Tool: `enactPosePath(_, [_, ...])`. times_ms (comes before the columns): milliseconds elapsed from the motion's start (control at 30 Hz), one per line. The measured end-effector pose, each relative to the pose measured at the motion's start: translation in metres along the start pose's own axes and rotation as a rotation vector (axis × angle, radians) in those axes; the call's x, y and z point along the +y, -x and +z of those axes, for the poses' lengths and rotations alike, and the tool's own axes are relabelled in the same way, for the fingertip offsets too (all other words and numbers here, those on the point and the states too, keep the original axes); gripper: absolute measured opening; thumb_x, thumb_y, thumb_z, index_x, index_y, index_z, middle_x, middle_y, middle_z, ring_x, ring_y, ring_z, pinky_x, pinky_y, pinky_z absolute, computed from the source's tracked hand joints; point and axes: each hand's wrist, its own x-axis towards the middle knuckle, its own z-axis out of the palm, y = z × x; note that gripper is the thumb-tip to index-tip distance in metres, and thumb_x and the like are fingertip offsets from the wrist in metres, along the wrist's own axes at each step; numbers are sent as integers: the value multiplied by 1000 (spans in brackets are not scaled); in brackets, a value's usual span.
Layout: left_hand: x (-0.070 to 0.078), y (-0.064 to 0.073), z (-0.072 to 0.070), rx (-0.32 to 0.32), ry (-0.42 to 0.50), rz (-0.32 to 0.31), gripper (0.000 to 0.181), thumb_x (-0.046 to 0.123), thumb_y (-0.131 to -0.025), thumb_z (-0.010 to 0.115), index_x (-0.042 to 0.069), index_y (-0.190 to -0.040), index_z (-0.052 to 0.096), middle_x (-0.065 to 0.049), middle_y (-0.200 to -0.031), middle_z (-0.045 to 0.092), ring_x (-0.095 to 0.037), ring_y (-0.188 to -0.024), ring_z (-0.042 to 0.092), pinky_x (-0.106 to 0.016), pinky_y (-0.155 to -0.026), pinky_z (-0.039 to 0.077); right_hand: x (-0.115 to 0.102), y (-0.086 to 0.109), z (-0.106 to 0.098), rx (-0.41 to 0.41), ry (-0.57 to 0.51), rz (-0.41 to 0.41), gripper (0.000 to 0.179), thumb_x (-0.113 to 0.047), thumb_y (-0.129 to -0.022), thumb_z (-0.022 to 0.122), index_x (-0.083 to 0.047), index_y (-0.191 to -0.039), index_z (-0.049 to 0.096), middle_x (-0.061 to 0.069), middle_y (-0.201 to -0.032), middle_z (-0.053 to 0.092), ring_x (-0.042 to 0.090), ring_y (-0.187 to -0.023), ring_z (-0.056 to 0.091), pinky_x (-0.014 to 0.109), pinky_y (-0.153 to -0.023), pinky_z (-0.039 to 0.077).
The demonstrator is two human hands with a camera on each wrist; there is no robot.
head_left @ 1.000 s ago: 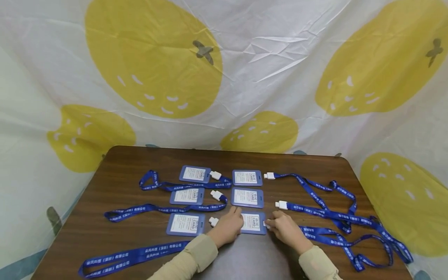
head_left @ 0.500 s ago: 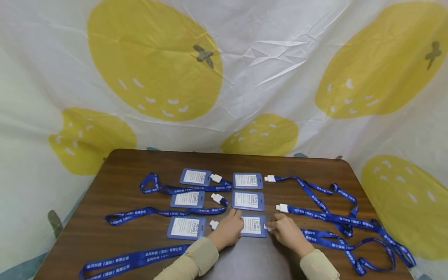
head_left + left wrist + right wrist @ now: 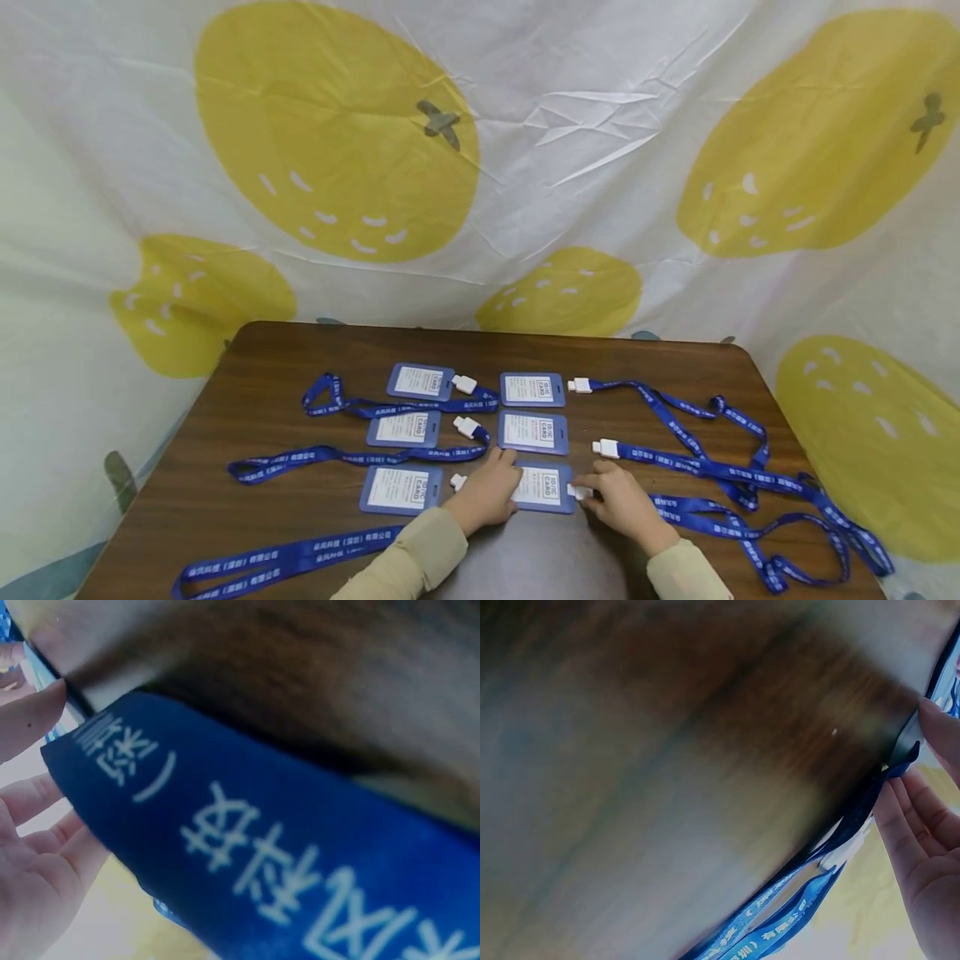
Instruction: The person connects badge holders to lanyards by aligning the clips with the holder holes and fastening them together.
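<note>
In the head view my left hand (image 3: 487, 492) grips the left end of the nearest right-hand blue ID card holder (image 3: 546, 488), covering part of it. Just off the holder's slotted right end, or touching it, is a white lanyard clip (image 3: 580, 492). My right hand (image 3: 618, 500) pinches this clip; I cannot tell whether it is hooked in the slot. From the clip a blue lanyard (image 3: 705, 517) trails right. In the left wrist view a blue printed strap (image 3: 247, 825) passes close to my left fingers. The right wrist view shows thumb and fingers around the strap end (image 3: 904, 761).
Several other blue card holders (image 3: 532, 433) lie in two columns on the brown table (image 3: 300, 517). White-clipped lanyards spread left (image 3: 300, 458) and right (image 3: 660, 454) of them. A nearer strap (image 3: 285, 558) runs under my left forearm. Behind the table hangs a lemon-print cloth (image 3: 525, 208).
The head view has shifted slightly. My right fingers have moved a little on the clip, so more of its white shows beside the holder. My left hand stays on the holder.
</note>
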Motion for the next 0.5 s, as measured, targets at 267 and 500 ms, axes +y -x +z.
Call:
enactPosePath(267, [-3,6,-3,20,66,34,34,26,-74,71,6,-101,65,-6,-101,49,-21,-96,45,-29,-81,46,-2,3,-1,-13,15,57,25,-7,-66,77,-1,-89,69,7,-84,62,22,-77,58,37,-69,50])
enactPosePath(500, [-6,15,-16,103,230,60,40,24,-82,64,2,-115,60,-9,-113,55,-22,-105,50,-32,-92,41,-10,8,-2,157,-10,128,17,-7,-68,76,-3,-83,69,5,-83,63,21,-79,59,37,-71,50])
